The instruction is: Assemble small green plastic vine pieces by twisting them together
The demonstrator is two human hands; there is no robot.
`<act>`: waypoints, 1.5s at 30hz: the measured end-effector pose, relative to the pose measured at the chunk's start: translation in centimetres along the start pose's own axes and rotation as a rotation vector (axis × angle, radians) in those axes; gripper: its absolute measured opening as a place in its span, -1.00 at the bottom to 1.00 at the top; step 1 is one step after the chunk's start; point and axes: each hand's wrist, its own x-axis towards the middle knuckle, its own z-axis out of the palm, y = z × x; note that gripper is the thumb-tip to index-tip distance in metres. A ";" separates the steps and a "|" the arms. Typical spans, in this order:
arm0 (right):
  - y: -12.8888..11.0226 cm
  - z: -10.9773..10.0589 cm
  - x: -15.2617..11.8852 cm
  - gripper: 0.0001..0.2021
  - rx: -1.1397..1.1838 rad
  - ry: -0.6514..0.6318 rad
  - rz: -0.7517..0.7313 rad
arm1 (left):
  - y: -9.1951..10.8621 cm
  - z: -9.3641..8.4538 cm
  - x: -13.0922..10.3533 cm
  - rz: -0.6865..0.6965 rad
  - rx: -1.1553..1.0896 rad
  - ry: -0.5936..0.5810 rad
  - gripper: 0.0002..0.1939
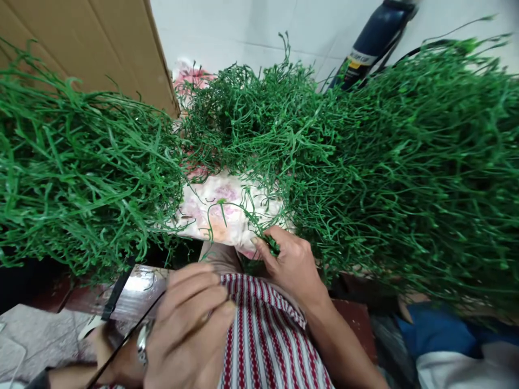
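Observation:
My right hand [292, 262] is closed, thumb against fingers, on a green artificial plant stem [253, 219] at the edge of a flower-patterned cloth [227, 216]. Part of that stem is hidden by the fingers. Nearer the camera, my left hand [192, 324] is raised over my lap with its fingers curled together. It is somewhat blurred, and what it holds, if anything, is hidden. A loose thin stem with several tips [221, 201] lies on the cloth, between the two hands and the greenery behind.
Big heaps of green plastic stems lie at left [89, 173], at the back [259, 108] and at right [421, 178]. A cardboard box [121, 43] stands back left. A dark blue pump-like cylinder [371, 40] leans against the white wall [227, 27]. Another person's arm [77, 375] shows at lower left.

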 end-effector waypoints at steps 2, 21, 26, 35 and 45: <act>-0.2 0.6 -0.1 -0.82 -0.005 0.022 -0.035 | 0.2 1.0 0.8 0.001 -0.068 -0.162 -0.55; 0.1 -2.9 -1.0 -0.89 0.495 -0.017 -0.318 | -3.7 5.3 2.6 -0.369 -0.194 -0.174 -0.84; 1.1 -5.7 0.4 -0.90 0.333 0.317 -0.185 | -3.5 5.0 2.5 -0.149 -0.154 -0.209 -0.86; 1.5 -2.9 1.2 -0.79 0.339 -0.038 -0.299 | -3.0 5.4 2.3 -0.067 -0.177 -0.179 -0.85; 2.3 -1.8 0.4 -0.88 0.545 0.058 -0.215 | -2.7 5.9 1.9 -0.289 -0.346 -0.324 -0.85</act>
